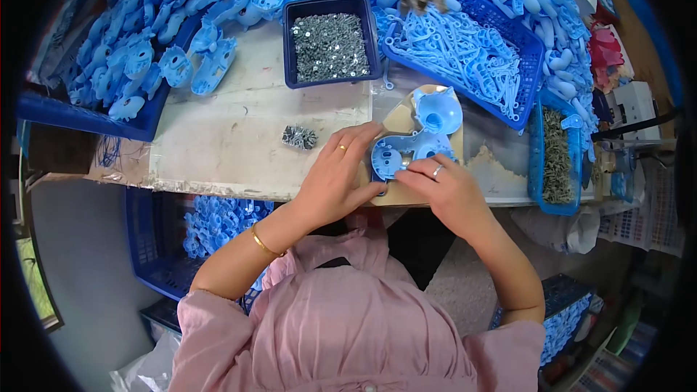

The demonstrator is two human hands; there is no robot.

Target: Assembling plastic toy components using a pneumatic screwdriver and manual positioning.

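Just right of the frame's centre, on the surface [239, 131], we press our left hand [335, 174] and right hand [443, 190] flat onto the blue plastic shell [398, 154], each grip spread rather than pinching; it looks light, stiff and slick, best taken by its rim.

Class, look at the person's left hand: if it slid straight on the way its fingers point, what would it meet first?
The left hand points up-right, its fingers already at the blue plastic shell. Beyond that, probably the blue funnel-shaped part, though depth is unclear.
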